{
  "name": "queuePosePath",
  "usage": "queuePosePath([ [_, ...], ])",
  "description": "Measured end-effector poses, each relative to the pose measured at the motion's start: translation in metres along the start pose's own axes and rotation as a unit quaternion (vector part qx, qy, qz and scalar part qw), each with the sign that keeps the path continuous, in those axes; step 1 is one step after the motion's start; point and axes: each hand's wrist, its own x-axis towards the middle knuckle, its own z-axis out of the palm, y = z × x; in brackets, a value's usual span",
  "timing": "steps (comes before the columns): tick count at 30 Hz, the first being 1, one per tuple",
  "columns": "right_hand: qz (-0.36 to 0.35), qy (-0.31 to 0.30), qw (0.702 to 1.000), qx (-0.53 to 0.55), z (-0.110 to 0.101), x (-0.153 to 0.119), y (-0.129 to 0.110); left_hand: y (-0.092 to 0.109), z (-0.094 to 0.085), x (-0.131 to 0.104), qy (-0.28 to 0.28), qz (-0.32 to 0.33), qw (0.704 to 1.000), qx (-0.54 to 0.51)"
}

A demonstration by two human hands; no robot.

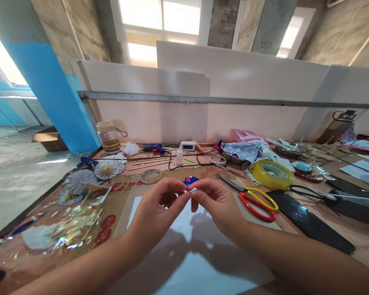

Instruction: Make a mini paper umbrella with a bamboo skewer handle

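Both hands meet above a white sheet [184, 266] at the middle of the table. My left hand [169, 200] is closed, thumb and index fingertip pinched on a small blue patterned piece [190, 180] with a white part at its lower edge. From the other side, my right hand [213, 198] pinches the same piece. The blue part, with pink and white spots, shows just above the fingertips; its lower part is hidden by them. Scissors [249, 196] with red and yellow handles lie to the right of my right hand, blades partly apart.
Pleated paper fans [80, 182] and clear plastic wrap [76, 225] lie at the left. A lidded jar [108, 137] and small white bottle [179, 156] stand behind. A yellow tape roll [272, 174] and black phone [310, 221] are at the right.
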Motion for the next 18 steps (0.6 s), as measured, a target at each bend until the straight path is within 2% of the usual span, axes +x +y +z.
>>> queuePosePath([
  [6, 0.017, 0.003, 1.0, 0.001, 0.0, -0.002, 0.003, -0.003, -0.005, 0.001, 0.008, 0.151, 0.983, 0.105],
  [9, 0.018, 0.004, 1.0, -0.01, -0.001, -0.002, 0.004, -0.002, -0.008, 0.004, 0.005, 0.213, 0.97, 0.115],
  [13, 0.021, 0.003, 1.0, -0.017, -0.001, -0.003, 0.005, 0.003, -0.009, 0.005, 0.004, 0.213, 0.968, 0.136],
  [18, 0.01, -0.014, 1.0, 0.009, 0.0, -0.005, 0.004, 0.009, -0.008, 0.002, -0.02, 0.156, 0.976, 0.149],
])
